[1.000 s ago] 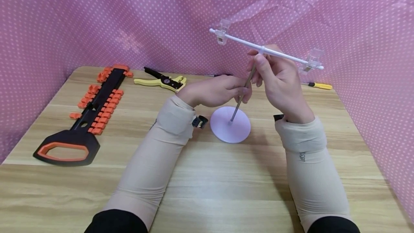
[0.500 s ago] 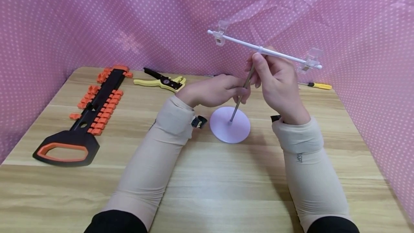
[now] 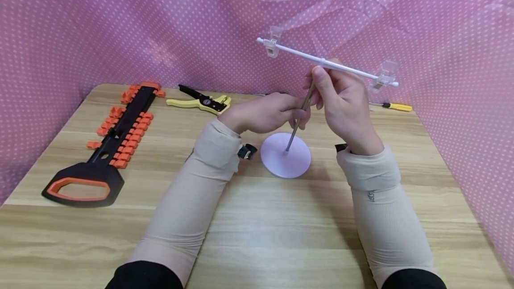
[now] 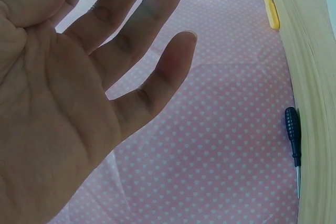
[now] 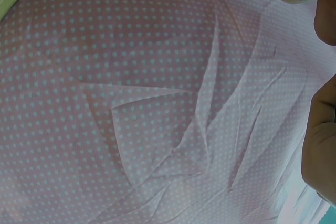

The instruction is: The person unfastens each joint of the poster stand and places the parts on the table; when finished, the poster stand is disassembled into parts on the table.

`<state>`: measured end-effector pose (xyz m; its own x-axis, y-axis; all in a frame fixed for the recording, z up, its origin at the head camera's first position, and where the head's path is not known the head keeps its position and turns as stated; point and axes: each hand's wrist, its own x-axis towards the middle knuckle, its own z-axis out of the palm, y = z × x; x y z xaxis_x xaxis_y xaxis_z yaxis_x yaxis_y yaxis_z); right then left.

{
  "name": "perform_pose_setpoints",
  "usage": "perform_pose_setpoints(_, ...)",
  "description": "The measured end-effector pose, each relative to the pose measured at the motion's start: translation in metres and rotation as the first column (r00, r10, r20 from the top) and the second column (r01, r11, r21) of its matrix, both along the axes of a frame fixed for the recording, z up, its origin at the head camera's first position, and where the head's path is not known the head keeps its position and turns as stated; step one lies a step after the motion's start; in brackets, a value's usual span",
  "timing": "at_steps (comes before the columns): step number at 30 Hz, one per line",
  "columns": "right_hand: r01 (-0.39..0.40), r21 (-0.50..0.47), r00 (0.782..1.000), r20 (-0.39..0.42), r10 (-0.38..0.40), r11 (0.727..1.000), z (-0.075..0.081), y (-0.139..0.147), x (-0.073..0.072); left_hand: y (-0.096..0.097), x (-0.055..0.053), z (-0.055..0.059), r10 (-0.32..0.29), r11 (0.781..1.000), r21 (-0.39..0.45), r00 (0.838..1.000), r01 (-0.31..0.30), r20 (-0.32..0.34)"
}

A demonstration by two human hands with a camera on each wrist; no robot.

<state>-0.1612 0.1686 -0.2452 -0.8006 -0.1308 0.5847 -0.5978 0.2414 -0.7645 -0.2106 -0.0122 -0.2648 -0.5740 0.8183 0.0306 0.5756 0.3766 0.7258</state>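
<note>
A small stand with a round white base (image 3: 281, 164), a thin metal rod (image 3: 294, 132) and a white crossbar (image 3: 299, 53) leans a little to the right in the head view. Clear plastic clips (image 3: 271, 47) sit at both ends of the bar. My left hand (image 3: 267, 113) pinches the rod about halfway up, and the left wrist view shows its outer fingers loosely bent. Just under the crossbar, my right hand (image 3: 347, 101) grips the top of the rod between thumb and fingers. Only parts of the right fingers (image 5: 320, 140) show in the right wrist view.
Left on the wooden table (image 3: 257, 235) lies a black rack (image 3: 132, 117) with orange clips. Yellow-and-black wire strippers (image 3: 205, 101) lie behind my left hand. A yellow-handled screwdriver (image 3: 397, 106) and a black-handled one (image 4: 293, 132) lie along the back edge, before a pink dotted curtain (image 3: 180, 21).
My right hand and the crossbar have shifted slightly left and down. The left hand keeps its pinch on the rod, almost still.
</note>
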Motion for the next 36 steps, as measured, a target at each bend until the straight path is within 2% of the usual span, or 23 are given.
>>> perform_pose_setpoints(9,0.008,0.002,1.000,0.022,-0.008,1.000,0.0009,-0.0003,0.0008,0.0002,0.0004,0.0001,0.002,1.000,0.000,1.000,-0.002,0.008)
perform_pose_setpoints(24,-0.015,-0.006,0.999,-0.030,0.015,1.000,-0.0010,0.0002,-0.0029,0.0000,-0.0011,0.0002,0.004,1.000,0.002,1.000,-0.004,0.020)
perform_pose_setpoints(36,-0.012,-0.011,0.999,-0.036,0.012,1.000,-0.0018,-0.0005,-0.0034,-0.0003,-0.0016,0.0005,0.002,1.000,0.004,0.999,-0.002,0.032)
